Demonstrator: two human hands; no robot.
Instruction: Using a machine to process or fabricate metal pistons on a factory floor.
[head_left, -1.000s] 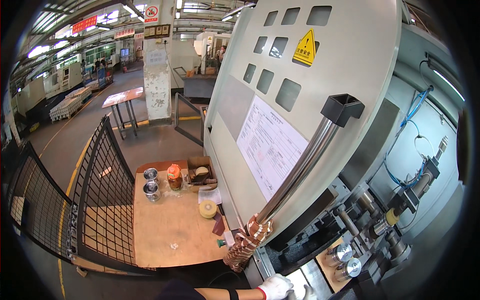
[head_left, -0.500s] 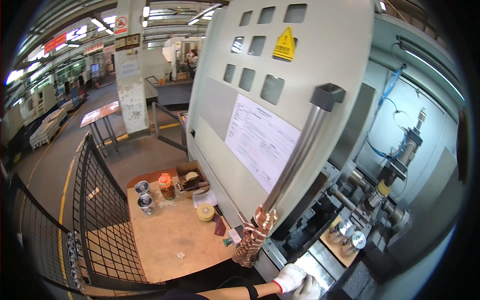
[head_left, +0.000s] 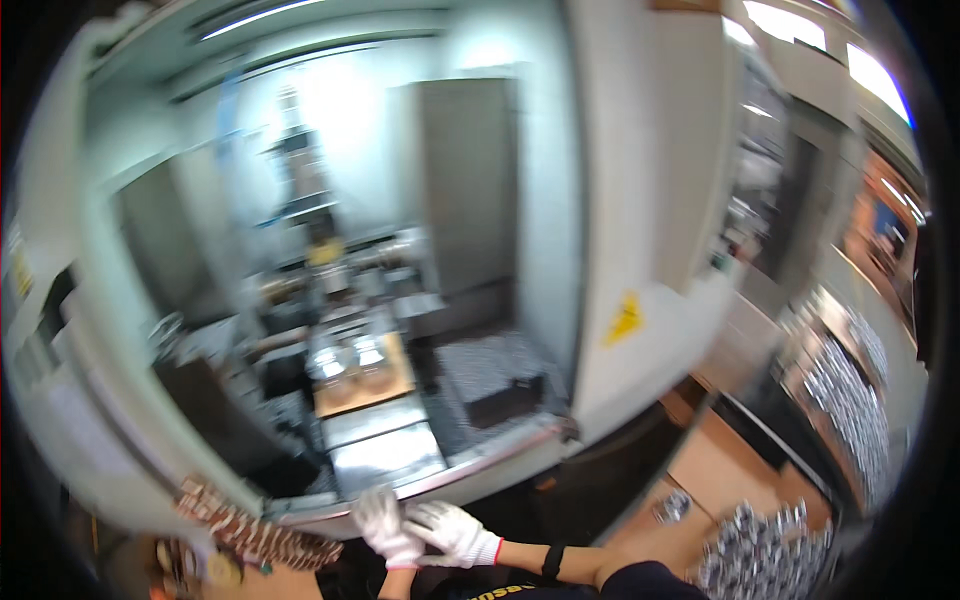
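Both hands wear white knitted gloves and meet in front of the machine opening's lower edge. My left hand point(head_left: 382, 525) points upward with its fingers loosely stretched and somewhat blurred. Beside it, my right hand point(head_left: 452, 534) reaches across from the right, fingers apart, the tips touching or nearly touching the left hand. No object shows in either one. Beyond them lies a bright metal plate point(head_left: 388, 462). Two shiny round metal parts, a left one point(head_left: 330, 368) and a right one point(head_left: 371, 362), stand on a wooden board point(head_left: 366, 397) inside the machine.
A blurred spindle point(head_left: 325, 250) and clamping fixture stand behind the board. A brown striped cloth point(head_left: 255, 530) wraps the door handle at lower left. At lower right, many metal parts point(head_left: 765, 555) are heaped on a table point(head_left: 715, 470); more parts point(head_left: 845, 420) lie beyond.
The view has swung right, from the machine door and side table to the machine's open interior. My gloved hands stay close together; the right forearm now shows, and the heaped parts have come into view.
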